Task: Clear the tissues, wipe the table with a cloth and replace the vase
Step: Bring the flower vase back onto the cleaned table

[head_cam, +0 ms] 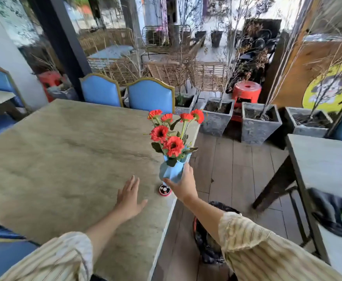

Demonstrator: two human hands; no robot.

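Observation:
My right hand [183, 184] grips a faceted blue vase [171, 170] full of red flowers [171, 136] and holds it in the air over the right edge of the stone table [64, 159]. Over the tabletop to the left of the vase, my left hand [130, 197] hovers flat with its fingers spread and nothing in it. A small round red object [164, 190] rests on the table just below the vase. No tissues or cloth show on the table.
Two blue chairs [125, 94] stand at the table's far side. A dark bin [210, 236] sits on the floor beside the table under my right arm. Another table [328, 159] with a dark bag [334, 216] is at right. Stone planters [259, 122] line the back.

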